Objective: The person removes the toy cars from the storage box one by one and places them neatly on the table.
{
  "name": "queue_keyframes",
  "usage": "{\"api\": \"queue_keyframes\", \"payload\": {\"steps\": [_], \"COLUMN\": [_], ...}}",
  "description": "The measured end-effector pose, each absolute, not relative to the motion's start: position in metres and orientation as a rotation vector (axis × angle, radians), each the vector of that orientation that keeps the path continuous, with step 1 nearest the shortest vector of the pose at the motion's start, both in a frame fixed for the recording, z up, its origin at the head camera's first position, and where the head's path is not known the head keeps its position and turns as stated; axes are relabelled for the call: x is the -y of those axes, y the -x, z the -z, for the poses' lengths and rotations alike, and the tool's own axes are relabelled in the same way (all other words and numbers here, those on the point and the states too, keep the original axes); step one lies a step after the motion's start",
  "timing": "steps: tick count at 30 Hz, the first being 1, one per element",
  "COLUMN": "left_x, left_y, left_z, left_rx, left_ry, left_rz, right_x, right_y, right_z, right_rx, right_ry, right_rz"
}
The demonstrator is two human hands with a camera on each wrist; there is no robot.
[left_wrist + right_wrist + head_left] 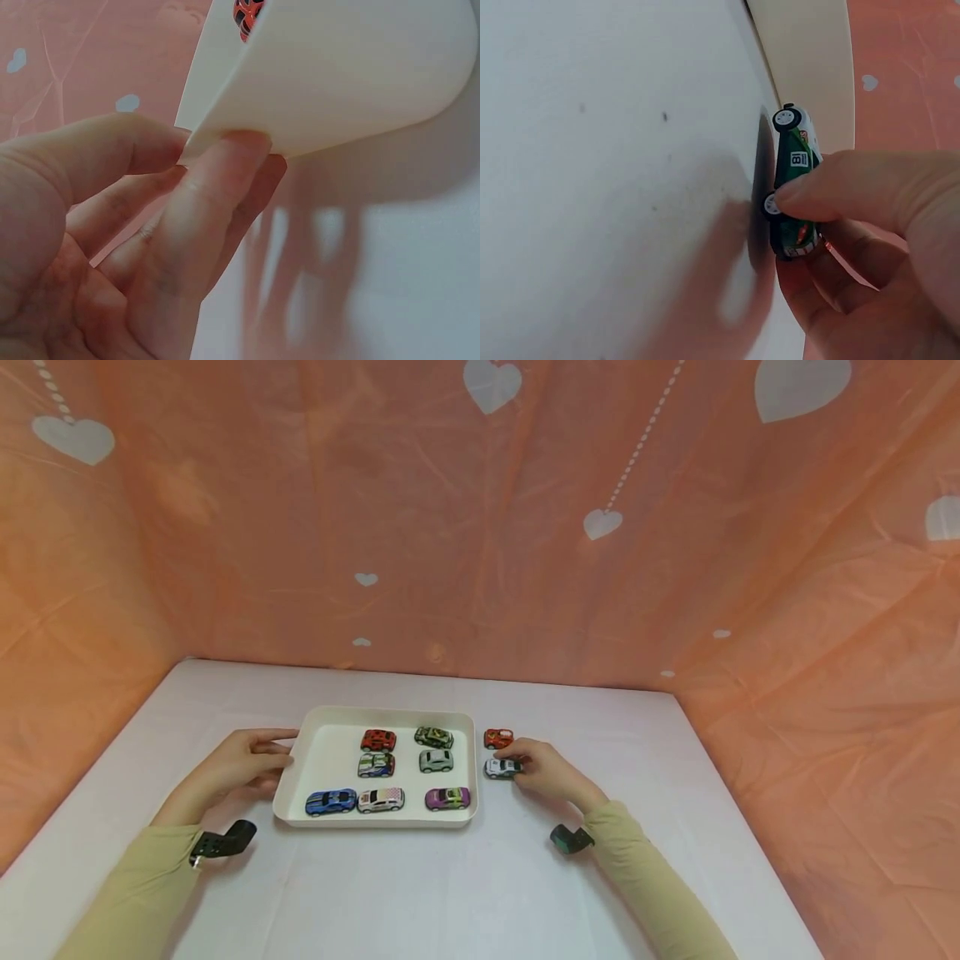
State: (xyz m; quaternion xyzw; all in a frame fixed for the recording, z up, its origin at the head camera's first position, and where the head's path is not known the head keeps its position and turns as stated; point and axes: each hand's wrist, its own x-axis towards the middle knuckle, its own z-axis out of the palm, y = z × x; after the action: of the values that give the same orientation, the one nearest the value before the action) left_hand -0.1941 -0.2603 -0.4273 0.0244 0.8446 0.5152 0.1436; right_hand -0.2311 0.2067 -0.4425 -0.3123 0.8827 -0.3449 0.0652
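Observation:
A white tray [390, 821] lies on the table with several toy cars in it. My left hand [236, 764] is at the tray's left side; in the left wrist view the thumb and fingers of that hand [150, 217] pinch the rim of the tray [337, 82]. Just outside the right rim, my right hand [551, 772] pinches a white and green toy car [501, 768]. Seen in the right wrist view, the thumb of the right hand [862, 225] presses the side of that car [795, 180], its wheels towards the table. A red car [498, 738] sits right behind it.
Inside the tray are a blue car [330, 802], a pale car [381, 800], a purple and green car [447, 798], a grey car [436, 761], and others behind. An orange curtain [420, 527] with hearts stands behind the white table [375, 893].

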Motion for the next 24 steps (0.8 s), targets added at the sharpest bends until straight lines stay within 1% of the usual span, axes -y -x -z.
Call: {"api": "queue_keyframes", "payload": {"steps": [9,16,24], "left_x": [0.2596,0.2589,0.2592], "left_y": [0.1941,0.1942,0.1937], "left_z": [0.4269,0.4271,0.4273], "left_rx": [-2.404,-2.399,-2.394], "left_ry": [-0.078,-0.132,-0.089], "left_rz": [-1.540,-1.594,-1.571], "right_x": [-0.2040,-0.2035,-0.2018], "right_y": [0.2316,0.2334,0.2345], "right_z": [0.4431,0.4452,0.4450], "right_rx": [-2.667,-2.683,-2.679], "right_ry": [0.925,0.888,0.886], "right_rz": [1.036,1.015,1.018]}}
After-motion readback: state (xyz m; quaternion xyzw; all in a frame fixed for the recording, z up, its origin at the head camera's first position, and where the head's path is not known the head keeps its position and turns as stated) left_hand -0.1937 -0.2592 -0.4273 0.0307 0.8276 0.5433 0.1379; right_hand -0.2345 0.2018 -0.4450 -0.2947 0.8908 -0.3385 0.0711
